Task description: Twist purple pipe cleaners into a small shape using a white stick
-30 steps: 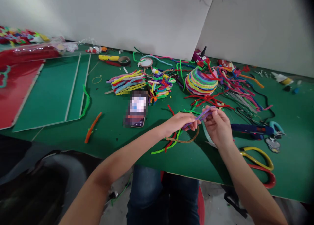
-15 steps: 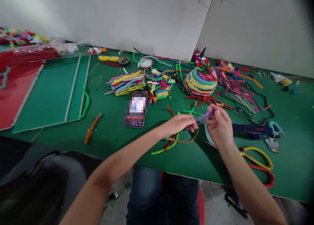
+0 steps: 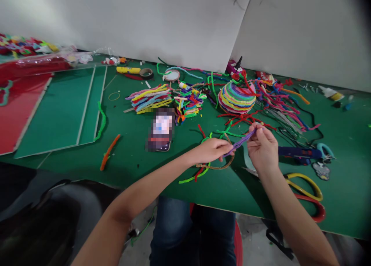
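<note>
Purple pipe cleaners (image 3: 240, 143) stretch between my two hands above the green table. My left hand (image 3: 213, 148) is closed on their lower left end. With thumb and fingers my right hand (image 3: 263, 145) pinches the upper right end. How many strands there are, I cannot tell. Under and beside my left hand lie a brown pipe cleaner (image 3: 216, 167), a light green one (image 3: 191, 179) and a red one, partly covered. Just beyond my right hand several red pipe cleaners (image 3: 243, 119) lie crossed in front of a striped, rainbow-coloured dome (image 3: 236, 99).
A phone (image 3: 161, 130) lies left of my hands, behind it a bundle of coloured pipe cleaners (image 3: 152, 99) and cut pieces (image 3: 189, 103). Scissors with yellow and red handles (image 3: 305, 181) and a dark blue tool (image 3: 300, 152) are at the right. Green panels (image 3: 62, 103) lie left.
My right hand has shifted slightly right, and the purple pipe cleaners are now drawn straighter and lie closer together. My left hand has moved little.
</note>
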Motion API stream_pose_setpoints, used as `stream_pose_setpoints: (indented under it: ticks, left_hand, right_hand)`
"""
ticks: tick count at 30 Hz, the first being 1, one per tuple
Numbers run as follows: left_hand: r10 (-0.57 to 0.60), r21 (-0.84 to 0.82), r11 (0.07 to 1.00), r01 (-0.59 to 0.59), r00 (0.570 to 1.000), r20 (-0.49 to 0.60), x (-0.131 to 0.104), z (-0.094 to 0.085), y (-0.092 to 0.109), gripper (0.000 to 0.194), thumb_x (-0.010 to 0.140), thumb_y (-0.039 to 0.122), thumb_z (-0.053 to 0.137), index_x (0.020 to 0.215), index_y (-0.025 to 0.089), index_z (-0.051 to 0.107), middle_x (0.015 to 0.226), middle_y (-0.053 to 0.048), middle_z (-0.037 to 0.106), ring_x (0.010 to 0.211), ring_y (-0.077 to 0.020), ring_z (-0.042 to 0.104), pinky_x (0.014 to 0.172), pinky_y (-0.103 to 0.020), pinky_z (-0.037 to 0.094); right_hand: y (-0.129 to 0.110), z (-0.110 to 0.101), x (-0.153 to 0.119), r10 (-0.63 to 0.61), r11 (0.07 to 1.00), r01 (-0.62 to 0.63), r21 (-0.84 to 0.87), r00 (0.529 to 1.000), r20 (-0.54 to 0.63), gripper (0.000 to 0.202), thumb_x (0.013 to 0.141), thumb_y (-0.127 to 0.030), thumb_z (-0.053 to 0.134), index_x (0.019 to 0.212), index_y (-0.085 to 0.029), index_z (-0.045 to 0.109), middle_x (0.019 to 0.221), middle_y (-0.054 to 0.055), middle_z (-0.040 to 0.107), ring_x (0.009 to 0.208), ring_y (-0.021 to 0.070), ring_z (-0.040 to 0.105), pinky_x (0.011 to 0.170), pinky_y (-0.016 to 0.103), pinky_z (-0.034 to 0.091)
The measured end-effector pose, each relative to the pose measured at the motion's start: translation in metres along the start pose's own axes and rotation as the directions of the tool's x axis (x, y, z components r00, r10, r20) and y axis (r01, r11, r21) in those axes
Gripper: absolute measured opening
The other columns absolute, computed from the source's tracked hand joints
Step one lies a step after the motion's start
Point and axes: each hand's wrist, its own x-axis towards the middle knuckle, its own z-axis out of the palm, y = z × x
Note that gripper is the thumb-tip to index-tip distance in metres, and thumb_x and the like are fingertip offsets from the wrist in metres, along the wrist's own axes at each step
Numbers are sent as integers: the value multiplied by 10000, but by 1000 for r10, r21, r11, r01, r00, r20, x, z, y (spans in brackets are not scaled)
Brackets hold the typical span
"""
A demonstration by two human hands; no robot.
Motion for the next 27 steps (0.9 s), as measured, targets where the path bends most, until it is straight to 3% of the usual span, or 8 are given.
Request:
stream_pose_setpoints:
  ticks: [6,11,16,20,27]
  left_hand:
    - [-62,22,998,62,997,38,-1,0,4,324,927,313,385,1008,119,632,979,-78,706,673,-87,550,612,-203,417]
    - [49,103,993,-53,998,46,-3,-1,3,296,944,290,353,973,147,611,902,-44,715,874,-108,603,819,-227,410]
    - [35,99,994,-41,997,66,-3,-2,3,291,946,299,345,1029,149,580,849,-31,706,792,-103,597,768,-215,405]
    - [22,100,995,-25,999,32,-4,-3,7,306,946,311,346,975,146,602,799,-24,691,696,-93,561,699,-204,392]
    - [9,105,994,-14,999,50,-3,-3,4,305,943,297,349,999,150,610,767,-17,688,706,-95,561,703,-206,392]
  right_hand:
    - [1,2,-2,-13,1000,13,-21,1000,-15,136,640,-256,793,726,-230,691,806,-34,716,758,91,678,792,252,562]
    - [2,3,-3,6,999,-6,-31,1000,-18,132,647,-255,787,732,-224,692,805,-26,720,754,94,680,775,254,559]
    - [2,4,-2,46,998,-46,-38,999,-8,186,591,-282,821,724,-223,706,792,-31,725,724,81,675,704,210,552]
    - [1,4,-3,44,998,-44,-41,999,-8,162,622,-277,803,737,-227,701,815,-27,724,756,91,678,727,233,553]
    - [2,4,-2,44,998,-44,-38,999,-18,156,606,-260,803,720,-223,703,786,-28,726,731,91,681,699,223,555]
